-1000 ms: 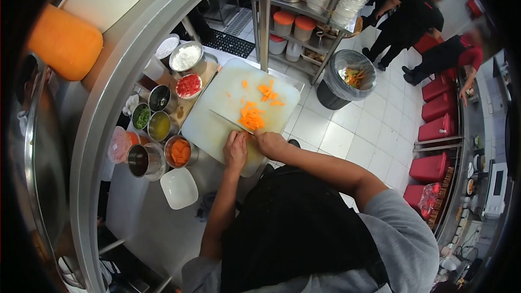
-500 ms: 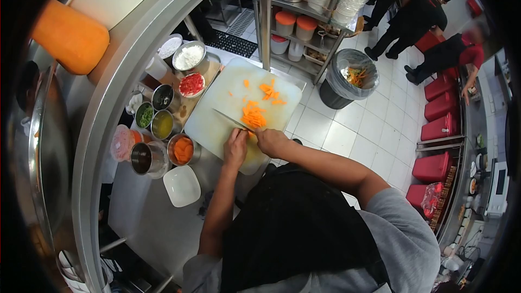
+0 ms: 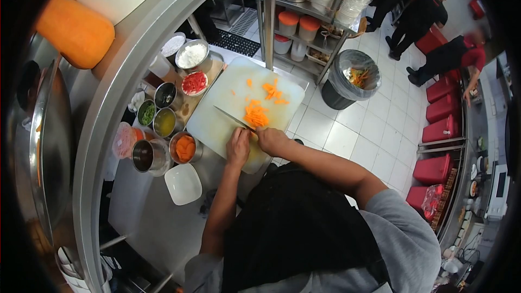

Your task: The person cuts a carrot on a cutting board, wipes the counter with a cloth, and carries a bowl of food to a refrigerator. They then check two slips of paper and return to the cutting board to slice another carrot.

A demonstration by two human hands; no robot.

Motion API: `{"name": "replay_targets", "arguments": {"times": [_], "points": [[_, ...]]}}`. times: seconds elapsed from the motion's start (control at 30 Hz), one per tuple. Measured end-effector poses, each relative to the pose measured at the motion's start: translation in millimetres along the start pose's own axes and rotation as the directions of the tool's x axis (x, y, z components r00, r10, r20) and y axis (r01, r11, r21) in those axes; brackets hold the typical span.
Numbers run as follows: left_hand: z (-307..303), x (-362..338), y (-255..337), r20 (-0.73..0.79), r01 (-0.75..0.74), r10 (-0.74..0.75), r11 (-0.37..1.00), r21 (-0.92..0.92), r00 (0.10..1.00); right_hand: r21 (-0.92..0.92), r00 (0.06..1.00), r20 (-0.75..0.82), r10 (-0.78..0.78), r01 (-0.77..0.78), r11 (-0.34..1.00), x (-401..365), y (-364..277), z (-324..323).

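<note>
My right hand (image 3: 273,141) is closed round the handle of a knife (image 3: 232,116), its blade slanting across a white cutting board (image 3: 211,116). Beside the knife, my left hand (image 3: 237,146) has its fingers bent down on a piece of carrot, mostly hidden under them. A pile of cut carrot sticks (image 3: 256,114) lies just beyond the blade. Farther up the board is a looser group of carrot pieces (image 3: 273,90), with small scraps around it. Left of the board, a metal container (image 3: 184,148) holds carrot slices.
Several containers crowd the board's left side, including a bowl of white powder (image 3: 192,55), a red chopped food (image 3: 194,83) and a white square bowl (image 3: 183,184). A curved metal rail (image 3: 89,125) borders the counter. A lined bin (image 3: 351,80) stands beyond; other people are farther off.
The whole view has shifted slightly. Both hands stay at almost the same place on the board, with the knife still beside the left fingers.
</note>
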State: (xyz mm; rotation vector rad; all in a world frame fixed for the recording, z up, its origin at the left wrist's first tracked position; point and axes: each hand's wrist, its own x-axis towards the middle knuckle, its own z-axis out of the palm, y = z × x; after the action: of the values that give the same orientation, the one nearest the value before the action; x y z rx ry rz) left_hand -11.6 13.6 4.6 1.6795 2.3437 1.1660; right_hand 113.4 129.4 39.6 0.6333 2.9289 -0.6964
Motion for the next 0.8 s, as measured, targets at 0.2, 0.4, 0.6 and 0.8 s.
{"name": "replay_targets", "arguments": {"times": [0.2, 0.4, 0.6, 0.8], "points": [[-0.1, 0.9, 0.3, 0.015, -0.006, 0.007, 1.0, -0.009, 1.0, 0.041, 0.998, 0.026, 0.062, -0.063, 0.997, 7.4, 7.1, 17.6], [-0.3, -1.8, 0.7, -0.014, -0.022, 0.022, 0.999, -0.033, 1.0, 0.071, 0.998, 0.058, 0.037, -0.041, 0.997, -1.4, -3.8, -1.0], [-6.8, 3.3, -2.8, 0.001, 0.004, -0.004, 0.997, -0.075, 1.0, 0.15, 0.998, -0.067, -0.007, 0.017, 0.989, 9.8, 16.2, 9.3], [-39.2, -13.8, 13.2, -0.274, 0.06, -0.083, 0.994, -0.093, 0.958, 0.186, 0.998, -0.048, 0.027, -0.017, 0.982, -20.7, 11.6, -57.4]]}}
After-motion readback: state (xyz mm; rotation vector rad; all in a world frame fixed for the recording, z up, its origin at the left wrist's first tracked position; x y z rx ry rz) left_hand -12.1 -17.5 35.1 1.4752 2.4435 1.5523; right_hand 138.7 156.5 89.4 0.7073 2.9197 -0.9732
